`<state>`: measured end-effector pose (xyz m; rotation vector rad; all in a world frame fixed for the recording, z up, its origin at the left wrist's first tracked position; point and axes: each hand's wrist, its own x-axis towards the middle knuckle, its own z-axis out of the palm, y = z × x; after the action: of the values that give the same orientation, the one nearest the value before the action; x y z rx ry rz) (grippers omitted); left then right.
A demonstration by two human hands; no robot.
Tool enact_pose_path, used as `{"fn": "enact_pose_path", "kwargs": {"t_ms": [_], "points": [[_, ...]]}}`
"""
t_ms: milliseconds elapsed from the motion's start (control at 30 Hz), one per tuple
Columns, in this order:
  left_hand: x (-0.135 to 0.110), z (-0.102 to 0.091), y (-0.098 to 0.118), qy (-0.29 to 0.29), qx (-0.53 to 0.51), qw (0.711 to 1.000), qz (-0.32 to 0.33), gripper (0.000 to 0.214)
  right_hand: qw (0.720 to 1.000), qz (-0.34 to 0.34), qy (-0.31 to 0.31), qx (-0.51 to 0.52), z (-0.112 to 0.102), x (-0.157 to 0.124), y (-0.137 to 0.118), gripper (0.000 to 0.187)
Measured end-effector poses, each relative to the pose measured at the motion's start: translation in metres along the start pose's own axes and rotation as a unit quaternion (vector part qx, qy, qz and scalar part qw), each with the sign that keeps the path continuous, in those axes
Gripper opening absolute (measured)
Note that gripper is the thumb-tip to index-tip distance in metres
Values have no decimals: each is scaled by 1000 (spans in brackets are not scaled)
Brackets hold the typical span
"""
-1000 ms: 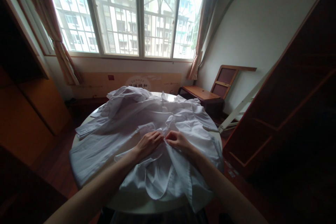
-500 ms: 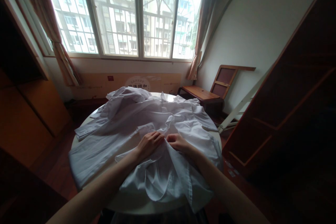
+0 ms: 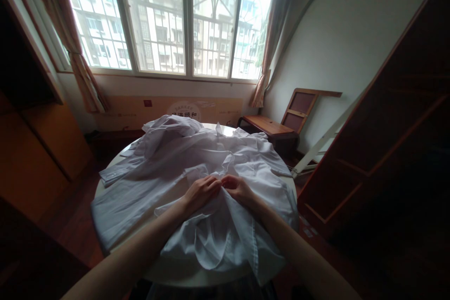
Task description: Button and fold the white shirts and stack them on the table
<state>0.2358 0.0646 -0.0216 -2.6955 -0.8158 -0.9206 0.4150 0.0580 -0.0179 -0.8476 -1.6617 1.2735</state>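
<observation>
Shirt (image 3: 183,150), white, crumpled across round tabletop (image 3: 186,275). Left hand (image 3: 201,192) and right hand (image 3: 239,189) meet at shirt's middle, each grip pinched on its cloth.

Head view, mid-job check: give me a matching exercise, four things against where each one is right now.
Things:
1. white shirt
2. left hand
3. shirt cuff
4. wooden bench

Places:
A. on the floor beyond the round table, to the right
B. at the round table's left edge
C. crumpled across the round table
D. pinching fabric mid-table, fingertips next to the right hand

Pairs: 1-C; 2-D; 3-B; 4-A
</observation>
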Motion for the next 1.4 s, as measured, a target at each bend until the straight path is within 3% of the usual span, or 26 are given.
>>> {"fn": "enact_pose_path", "kwargs": {"t_ms": [433, 733, 900, 1100, 1267, 1400], "points": [[4, -7, 5, -23, -27, 999, 14, 12, 995, -18, 30, -91, -1, 0, 2, 26], [6, -5, 5, 22, -73, 997, 5, 13, 990, -42, 49, -125, -1, 0, -6, 14], [5, -9, 2, 31, -149, 985, -79, 14, 988, -43, 55, -141, 0, 0, -6, 8], [5, -14, -2, -6, -309, 933, -187, 15, 998, -25, 13, -63, 0, -2, -10, 17], [5, -1, -3, 2, -308, 927, -215, 12, 999, 9, -25, -22, -2, -3, -12, 23], [4, 2, -4, -8, -287, 939, -191, 16, 999, -1, -19, -34, -1, -2, -11, 22]]}}
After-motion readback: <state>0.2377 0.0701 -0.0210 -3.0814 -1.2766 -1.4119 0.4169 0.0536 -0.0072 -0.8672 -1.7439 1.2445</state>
